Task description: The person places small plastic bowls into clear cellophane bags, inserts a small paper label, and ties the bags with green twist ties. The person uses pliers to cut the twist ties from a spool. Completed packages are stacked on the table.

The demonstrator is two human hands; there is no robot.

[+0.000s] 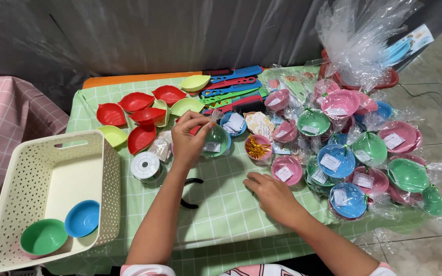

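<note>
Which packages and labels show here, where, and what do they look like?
Wrapped bowls: right of table, pink, green, blue, in clear film.
White label cards: small rectangles inside those bowls.
Cellophane bundle: top right, clear, crumpled.
Green bowl: centre, carded, at left hand.
Right hand: flat on cloth.

Cream perforated basket (109,174) sits at left edge of my green checked tablecloth (221,209); inside it, green bowl (43,236) and blue bowl (82,217) touching. Just right of basket: ribbon spool (146,166). Behind basket: red and lime leaf-shaped dishes (135,101). Farther right of basket: coloured combs (234,88), pink bowl of gold twist ties (258,148), heap of wrapped bowls (372,163). Black scissors (190,193) near basket, partly hidden.
</note>
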